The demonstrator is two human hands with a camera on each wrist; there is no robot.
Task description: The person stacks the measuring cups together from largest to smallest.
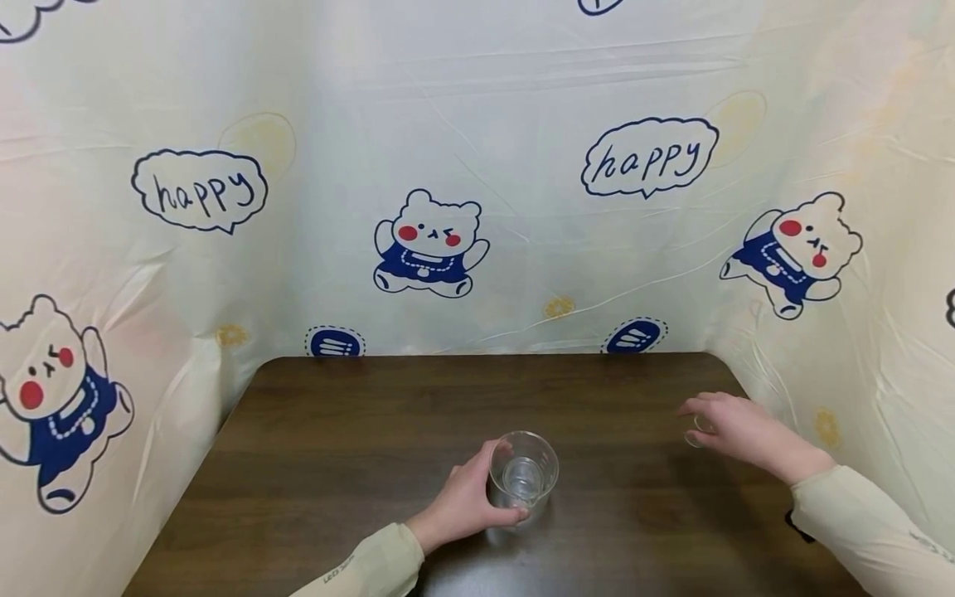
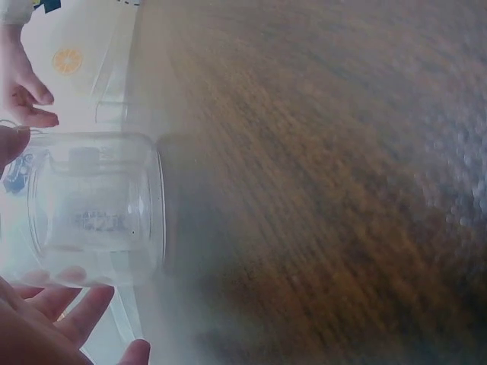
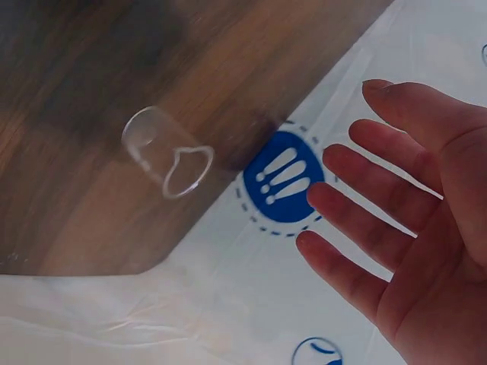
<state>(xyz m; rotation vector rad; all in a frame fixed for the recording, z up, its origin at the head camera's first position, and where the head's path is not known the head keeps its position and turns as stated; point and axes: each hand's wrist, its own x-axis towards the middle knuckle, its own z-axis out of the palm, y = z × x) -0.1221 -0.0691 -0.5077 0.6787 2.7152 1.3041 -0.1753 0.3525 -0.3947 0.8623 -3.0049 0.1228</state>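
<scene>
Toward the table's front, my left hand (image 1: 470, 502) grips a clear glass beaker (image 1: 543, 496) with thumb and fingers on opposite sides. A smaller round glass outline shows inside this beaker, and faint printed marks show through its wall in the left wrist view. My right hand (image 1: 734, 427) hovers over the table's right side, its fingers spread and slightly bent in the right wrist view. A small clear beaker (image 3: 163, 152) with a pouring lip stands near the table's edge, apart from those fingers. From the head view, the right hand partly covers that small beaker.
The dark wooden table (image 1: 358, 439) has rounded back corners. A pale curtain (image 1: 522, 249) printed with bears and "happy" bubbles hangs round its back and both sides, close beyond the small beaker and right hand.
</scene>
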